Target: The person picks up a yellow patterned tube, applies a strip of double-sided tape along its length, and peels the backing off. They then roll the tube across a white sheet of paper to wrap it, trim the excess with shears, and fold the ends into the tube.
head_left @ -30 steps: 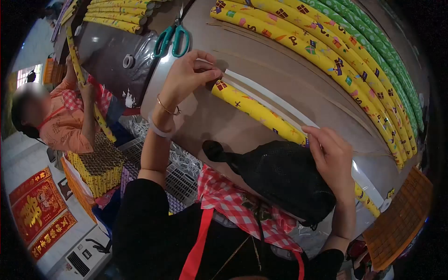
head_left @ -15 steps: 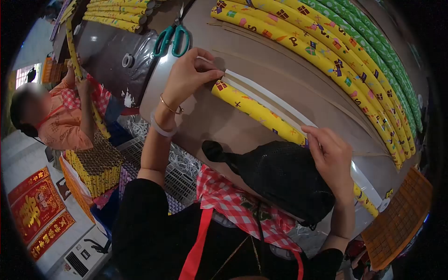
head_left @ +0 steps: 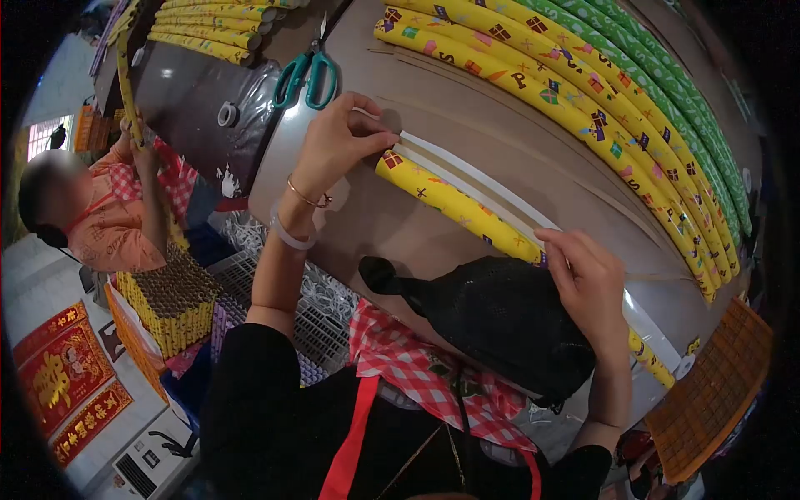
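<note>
A yellow patterned roll of wrapping paper (head_left: pixel 458 208) lies slantwise before me, with a long white strip (head_left: pixel 475 169) running along its far side. At the roll's upper left end, my left hand (head_left: pixel 340 137) pinches the tip of the strip between thumb and fingers. Farther down, my right hand (head_left: pixel 587 279) has thumb and forefinger closed on the strip's edge, right at the roll. A black mesh item (head_left: pixel 500 312) covers part of the roll's near side, and the lower end of the roll reappears beyond my right wrist.
Yellow rolls (head_left: pixel 533 83) and green rolls (head_left: pixel 667 100) lie across the far side of the table. Teal-handled scissors (head_left: pixel 306 77) rest near my left hand. At left, a person in orange (head_left: pixel 117 208) holds a long yellow roll beside stacked rolls (head_left: pixel 171 308). A brown woven panel (head_left: pixel 708 392) stands at right.
Both hands keep their pinch on the white strip and have shifted only slightly. The person at left has moved their long roll a little.
</note>
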`<action>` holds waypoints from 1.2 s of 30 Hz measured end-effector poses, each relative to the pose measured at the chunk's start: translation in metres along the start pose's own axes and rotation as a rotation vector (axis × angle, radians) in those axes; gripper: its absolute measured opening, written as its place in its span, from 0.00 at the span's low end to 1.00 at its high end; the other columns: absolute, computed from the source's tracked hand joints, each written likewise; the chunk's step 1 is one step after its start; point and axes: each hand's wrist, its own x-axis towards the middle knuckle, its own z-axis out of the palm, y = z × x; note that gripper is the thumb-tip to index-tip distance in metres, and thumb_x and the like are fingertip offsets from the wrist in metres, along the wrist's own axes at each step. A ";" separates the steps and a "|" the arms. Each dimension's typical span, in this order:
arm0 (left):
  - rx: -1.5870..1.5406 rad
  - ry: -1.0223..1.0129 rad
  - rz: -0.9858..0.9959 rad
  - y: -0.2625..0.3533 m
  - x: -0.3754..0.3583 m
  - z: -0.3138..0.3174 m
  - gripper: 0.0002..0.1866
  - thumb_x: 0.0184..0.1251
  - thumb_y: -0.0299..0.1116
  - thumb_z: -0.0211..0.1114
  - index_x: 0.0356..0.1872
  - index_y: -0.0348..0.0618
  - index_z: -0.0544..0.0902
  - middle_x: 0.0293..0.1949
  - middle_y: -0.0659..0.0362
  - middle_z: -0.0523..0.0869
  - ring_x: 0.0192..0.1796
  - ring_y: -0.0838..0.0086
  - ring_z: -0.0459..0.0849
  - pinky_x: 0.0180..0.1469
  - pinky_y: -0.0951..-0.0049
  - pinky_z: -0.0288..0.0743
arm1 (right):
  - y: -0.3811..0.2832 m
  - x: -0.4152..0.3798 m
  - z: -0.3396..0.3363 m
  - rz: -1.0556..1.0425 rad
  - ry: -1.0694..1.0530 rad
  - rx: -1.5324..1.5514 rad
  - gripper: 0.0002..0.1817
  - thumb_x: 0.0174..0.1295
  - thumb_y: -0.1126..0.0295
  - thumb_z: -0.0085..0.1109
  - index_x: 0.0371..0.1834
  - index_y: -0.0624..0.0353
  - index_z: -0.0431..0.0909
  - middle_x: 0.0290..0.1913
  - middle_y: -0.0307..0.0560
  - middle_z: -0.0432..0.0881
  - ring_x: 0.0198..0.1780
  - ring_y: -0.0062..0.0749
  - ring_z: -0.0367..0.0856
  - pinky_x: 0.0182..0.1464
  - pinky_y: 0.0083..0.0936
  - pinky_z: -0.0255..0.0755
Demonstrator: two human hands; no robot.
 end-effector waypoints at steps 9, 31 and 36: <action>0.062 -0.002 0.018 -0.008 0.002 0.000 0.17 0.52 0.25 0.70 0.41 0.36 0.73 0.32 0.56 0.86 0.37 0.77 0.84 0.39 0.78 0.77 | -0.001 0.000 -0.001 -0.007 -0.018 -0.015 0.09 0.55 0.73 0.58 0.40 0.53 0.80 0.26 0.43 0.76 0.28 0.38 0.77 0.28 0.31 0.69; 0.114 -0.062 0.030 -0.005 0.012 -0.004 0.17 0.47 0.26 0.72 0.36 0.33 0.74 0.28 0.56 0.85 0.33 0.77 0.84 0.35 0.81 0.77 | 0.001 -0.009 -0.009 0.015 -0.005 -0.077 0.09 0.56 0.73 0.58 0.41 0.51 0.79 0.29 0.42 0.77 0.28 0.39 0.77 0.30 0.32 0.70; 0.075 -0.055 -0.004 -0.003 0.012 -0.002 0.16 0.48 0.26 0.70 0.36 0.33 0.74 0.28 0.56 0.84 0.32 0.78 0.83 0.35 0.81 0.76 | 0.007 -0.034 -0.019 0.149 0.111 -0.097 0.06 0.56 0.73 0.56 0.37 0.55 0.77 0.30 0.43 0.79 0.28 0.38 0.78 0.32 0.30 0.70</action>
